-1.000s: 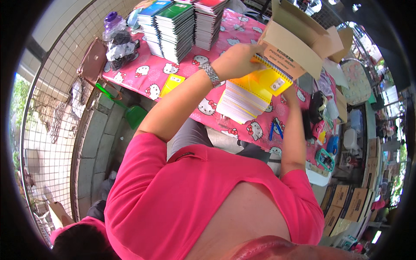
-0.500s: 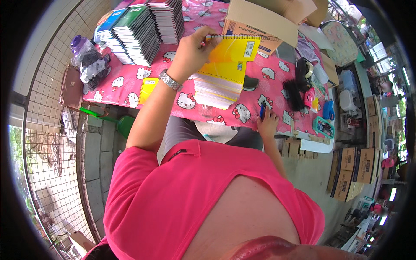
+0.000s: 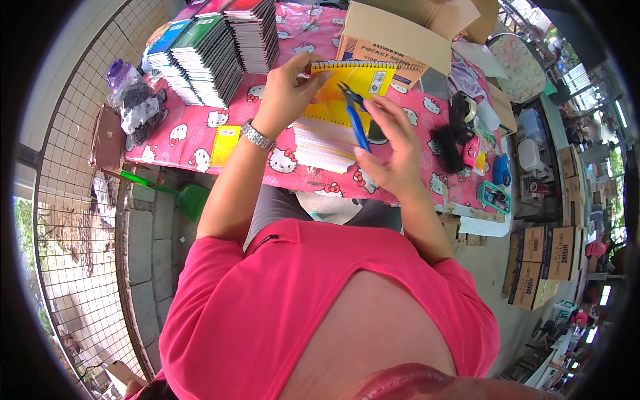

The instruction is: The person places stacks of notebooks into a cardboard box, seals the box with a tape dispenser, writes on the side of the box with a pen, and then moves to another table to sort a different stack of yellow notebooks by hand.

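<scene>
My left hand (image 3: 288, 93) pinches the left edge of a yellow spiral notebook (image 3: 363, 79), held above a stack of notebooks (image 3: 321, 148) with yellow covers. The notebook's wire coil runs along its far edge and seems to stick out past the right corner. In my right hand (image 3: 395, 150) are blue-handled wire cutters (image 3: 358, 127), their dark jaws parted and pointing at the notebook's cover. Another yellow notebook (image 3: 227, 145) lies flat on the table, left of my left forearm.
Tall stacks of spiral notebooks (image 3: 207, 63) stand at the far left beside plastic bags (image 3: 137, 103). An open carton (image 3: 393, 40) is behind the held notebook. Toward the right lie a black brush (image 3: 448, 148), a tape dispenser (image 3: 465, 113) and a teal basket (image 3: 493, 197).
My right hand has lifted the wire cutters off the table's near edge and brought them up to the notebook. My left hand has shifted slightly down with the notebook.
</scene>
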{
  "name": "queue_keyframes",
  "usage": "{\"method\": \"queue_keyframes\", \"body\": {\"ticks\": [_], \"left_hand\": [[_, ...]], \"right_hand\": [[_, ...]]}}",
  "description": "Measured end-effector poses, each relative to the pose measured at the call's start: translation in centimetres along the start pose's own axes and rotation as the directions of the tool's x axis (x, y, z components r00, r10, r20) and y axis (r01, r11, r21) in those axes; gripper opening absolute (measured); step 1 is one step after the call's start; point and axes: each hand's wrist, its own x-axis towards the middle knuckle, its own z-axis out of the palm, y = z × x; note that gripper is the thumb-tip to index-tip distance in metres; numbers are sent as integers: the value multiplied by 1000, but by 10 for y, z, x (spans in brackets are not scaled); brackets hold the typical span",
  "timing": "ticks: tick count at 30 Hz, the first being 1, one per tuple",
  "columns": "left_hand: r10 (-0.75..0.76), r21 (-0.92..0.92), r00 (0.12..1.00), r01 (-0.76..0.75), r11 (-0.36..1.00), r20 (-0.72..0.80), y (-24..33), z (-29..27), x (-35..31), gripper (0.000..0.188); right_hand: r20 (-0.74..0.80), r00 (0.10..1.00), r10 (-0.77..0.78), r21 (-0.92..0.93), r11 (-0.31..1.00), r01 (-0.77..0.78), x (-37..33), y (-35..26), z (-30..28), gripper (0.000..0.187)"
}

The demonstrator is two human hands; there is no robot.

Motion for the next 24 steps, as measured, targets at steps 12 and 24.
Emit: {"method": "queue_keyframes", "body": {"ticks": [12,24], "left_hand": [[35,5,994,-34,999,-105,-10,4,-9,20],[241,931,971,-82,356,-6,-36,-122,-16,14]], "right_hand": [[460,774,436,656,421,-627,14,-18,17,50],[-94,778,621,-142,765,-628,-115,130,-3,58]]}}
